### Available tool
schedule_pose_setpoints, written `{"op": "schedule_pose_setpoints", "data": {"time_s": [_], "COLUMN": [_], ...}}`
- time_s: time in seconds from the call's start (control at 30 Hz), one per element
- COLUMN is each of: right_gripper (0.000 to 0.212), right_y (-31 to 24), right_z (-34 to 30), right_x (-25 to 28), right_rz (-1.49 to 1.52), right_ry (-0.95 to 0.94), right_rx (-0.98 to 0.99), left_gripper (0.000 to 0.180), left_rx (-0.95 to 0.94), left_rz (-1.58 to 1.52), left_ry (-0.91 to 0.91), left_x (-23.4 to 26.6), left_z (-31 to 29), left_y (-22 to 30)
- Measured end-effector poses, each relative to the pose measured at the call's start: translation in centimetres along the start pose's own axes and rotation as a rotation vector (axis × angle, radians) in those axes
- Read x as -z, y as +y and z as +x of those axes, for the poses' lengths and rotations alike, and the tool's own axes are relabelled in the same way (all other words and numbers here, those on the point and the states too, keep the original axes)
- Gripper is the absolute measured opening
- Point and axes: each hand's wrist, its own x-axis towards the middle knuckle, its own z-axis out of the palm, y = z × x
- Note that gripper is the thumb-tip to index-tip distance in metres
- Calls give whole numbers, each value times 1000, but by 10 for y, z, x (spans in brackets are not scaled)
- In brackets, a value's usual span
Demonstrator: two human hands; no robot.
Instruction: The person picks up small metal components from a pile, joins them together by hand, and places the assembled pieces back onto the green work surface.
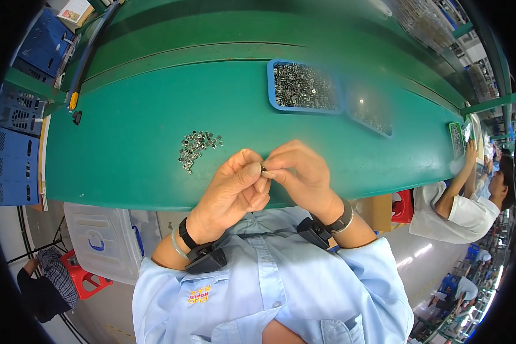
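Note:
Above the near edge of the green table, my left hand [235, 186] and my right hand [301, 172] meet at the fingertips. Between them they pinch a small dark part [263, 169], mostly hidden by the fingers, whose kind I cannot make out. Left of my hands, a loose pile of small shiny metal pieces [194, 148] lies on the tabletop. Farther off, a blue tray [271, 86] holds a heap of similar small metal pieces. A second tray [372, 131] beside it, also with small pieces, is blurred by a hazy patch.
The green table [126, 126] spans the view, with a raised ledge behind. A yellow-ended tool [74, 101] lies at the left end, near blue crates [16, 160]. Below left stands a clear plastic box [100, 238]. A co-worker [458, 209] sits at the right by a green tray [456, 139].

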Motion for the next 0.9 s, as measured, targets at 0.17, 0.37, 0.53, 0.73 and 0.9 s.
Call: {"op": "schedule_pose_setpoints", "data": {"time_s": [0.17, 0.37, 0.53, 0.73, 0.9], "right_gripper": [13, 12, 8, 9, 17], "right_y": [0, 5, 32, 54, 41], "right_z": [1, 4, 31, 59, 54], "right_x": [2, 8, 43, 67, 16], "right_rz": [-36, -122, -444, -884, -622], "right_ry": [-19, -43, 88, 44, -229], "right_rx": [13, -33, 30, -3, -17], "left_gripper": [19, 15, 20, 13, 12], "left_rx": [32, 18, -47, -36, -57], "left_rz": [52, 97, 124, 212, 182], "left_ry": [44, 159, 212, 248, 268], "left_x": [2, 0, 10, 23, 30], "left_z": [0, 1, -13, -38, -47], "left_y": [4, 3, 6, 12, 15]}}
